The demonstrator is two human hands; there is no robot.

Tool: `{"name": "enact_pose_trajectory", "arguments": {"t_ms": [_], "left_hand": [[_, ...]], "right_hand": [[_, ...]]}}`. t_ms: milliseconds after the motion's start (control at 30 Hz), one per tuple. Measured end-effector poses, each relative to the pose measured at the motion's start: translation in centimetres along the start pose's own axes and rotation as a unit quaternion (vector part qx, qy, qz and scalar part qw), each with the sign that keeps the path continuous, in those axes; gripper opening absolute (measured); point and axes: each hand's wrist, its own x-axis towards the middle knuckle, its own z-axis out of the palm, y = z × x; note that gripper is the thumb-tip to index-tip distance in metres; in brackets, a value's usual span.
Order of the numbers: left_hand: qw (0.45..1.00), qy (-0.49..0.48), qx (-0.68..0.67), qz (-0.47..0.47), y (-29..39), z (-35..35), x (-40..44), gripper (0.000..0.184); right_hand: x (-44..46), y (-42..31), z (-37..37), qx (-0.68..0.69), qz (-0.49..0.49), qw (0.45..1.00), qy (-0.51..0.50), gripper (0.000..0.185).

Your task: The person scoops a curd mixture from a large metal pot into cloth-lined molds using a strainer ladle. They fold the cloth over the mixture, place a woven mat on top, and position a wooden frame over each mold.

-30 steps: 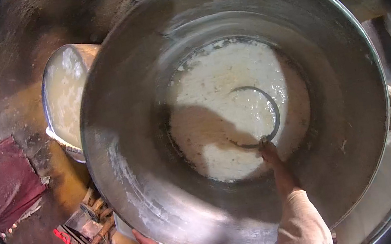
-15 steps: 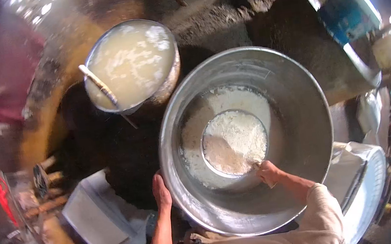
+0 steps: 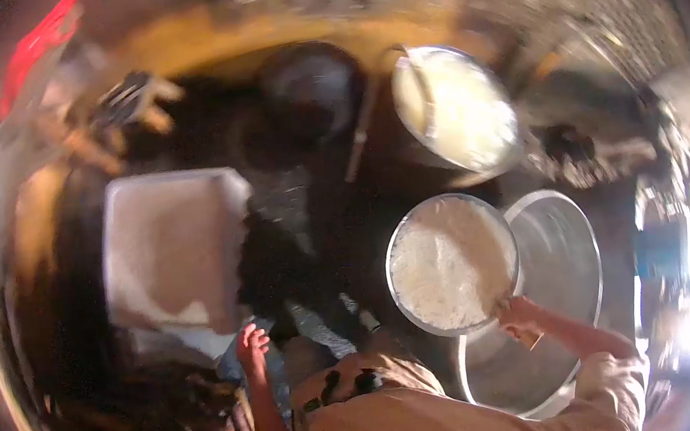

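My right hand [image 3: 521, 320] is closed round the short handle of a wide, round scoop [image 3: 391, 283]. White crumbly mass [image 3: 442, 259] fills the scoop, part of it in shadow. It is held above the left side of a large metal pot [image 3: 569, 273] and covers part of that pot's opening. My left hand [image 3: 253, 348] is in the air with its fingers apart and slightly curled, holding nothing. Just beyond it lies a pale, rectangular, shallow box or tray [image 3: 169, 239], perhaps cloth-covered; blur hides the detail.
A metal basin [image 3: 478, 170] of pale, cloudy liquid stands beyond the pot, a stick [image 3: 362, 135] beside it. Farther back is a dark round vessel [image 3: 311, 93]. Wood pieces [image 3: 161, 109] lie at the far left. Something red [image 3: 39, 46] is at the upper left.
My right hand has lifted the filled scoop out of the pot, up and to the left. My left hand has let go of the pot's rim. The view has turned to the left.
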Motion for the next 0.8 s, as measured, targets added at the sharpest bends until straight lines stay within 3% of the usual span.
{"name": "enact_pose_trajectory", "arguments": {"t_ms": [67,100,133,167,200,267,300,367,400,467,500,533,567,600,633,667,700,733,767,800], "left_hand": [[0.998,0.052,-0.026,-0.002,0.7,-3.8,-1.0,0.029],[0.988,0.075,-0.066,0.114,-0.1,-5.6,-0.5,0.025],[0.992,0.103,-0.05,0.053,1.8,-6.4,-1.4,0.024],[0.992,0.124,-0.035,-0.008,4.0,-6.9,-0.9,0.022],[0.991,0.131,-0.042,-0.005,4.0,-7.6,-0.1,0.024],[0.99,0.126,-0.059,0.009,5.0,-7.8,0.7,0.027],[0.989,0.121,-0.079,0.022,5.2,-8.5,0.9,0.029],[0.989,0.093,-0.106,0.034,4.6,-8.8,0.9,0.03],[0.988,0.102,-0.116,0.023,3.2,-9.1,0.9,0.029],[0.988,0.119,-0.099,0.009,2.4,-9.4,0.4,0.028],[0.989,0.127,-0.075,0.005,2.9,-9.5,-0.3,0.028],[0.985,0.14,-0.1,-0.028,0.7,-9.9,-0.2,0.029],[0.979,0.148,-0.123,-0.061,-1.6,-10.2,-0.5,0.029],[0.975,0.157,-0.145,-0.067,-2.4,-10.4,-0.8,0.028],[0.97,0.165,-0.166,-0.071,-2.7,-10.4,-1.2,0.028],[0.964,0.174,-0.188,-0.073,-2.5,-10.6,-1.0,0.027],[0.961,0.179,-0.19,-0.09,-1.7,-10.9,-1.1,0.027],[0.958,0.184,-0.192,-0.106,-0.8,-11.0,-1.3,0.027],[0.955,0.19,-0.194,-0.12,-0.3,-11.1,-1.1,0.026],[0.949,0.196,-0.216,-0.117,-0.6,-11.2,-0.9,0.025]], "right_hand": [[2.0,-5.2,3.3,0.056,-0.043,0.997,-0.041,0.017],[3.9,-7.9,5.6,0.076,-0.095,0.989,-0.081,0.03],[4.3,-12.5,8.7,-0.029,-0.1,0.994,-0.034,0.028],[6.9,-15.0,11.7,0.036,-0.064,0.995,-0.065,0.03],[10.1,-16.9,14.7,0.103,-0.017,0.99,-0.092,0.032],[15.9,-21.2,20.6,0.083,-0.11,0.975,-0.173,0.039],[23.1,-21.5,25.7,-0.174,-0.444,0.876,-0.069,0.039],[28.1,-25.6,32.1,-0.27,-0.617,0.738,-0.03,0.036],[26.8,-30.3,36.5,-0.147,-0.508,0.842,-0.108,0.035],[28.9,-35.7,44.1,-0.187,-0.372,0.908,-0.048,0.039],[31.5,-36.6,46.7,-0.322,-0.489,0.81,-0.039,0.041],[35.3,-37.6,50.1,-0.444,-0.587,0.676,-0.028,0.043],[39.6,-36.5,54.2,-0.315,-0.592,0.742,0.012,0.039],[38.2,-38.5,55.4,-0.2,-0.445,0.868,-0.091,0.038],[35.5,-41.6,55.9,-0.071,-0.273,0.94,-0.192,0.037],[35.3,-42.9,57.0,-0.095,-0.254,0.938,-0.216,0.037],[35.7,-43.9,58.3,-0.119,-0.237,0.934,-0.24,0.036],[37.0,-44.2,59.4,-0.29,-0.376,0.862,-0.18,0.036],[38.3,-44.1,60.1,-0.443,-0.496,0.74,-0.107,0.036],[38.4,-44.3,60.1,-0.42,-0.57,0.703,-0.069,0.035]]}}
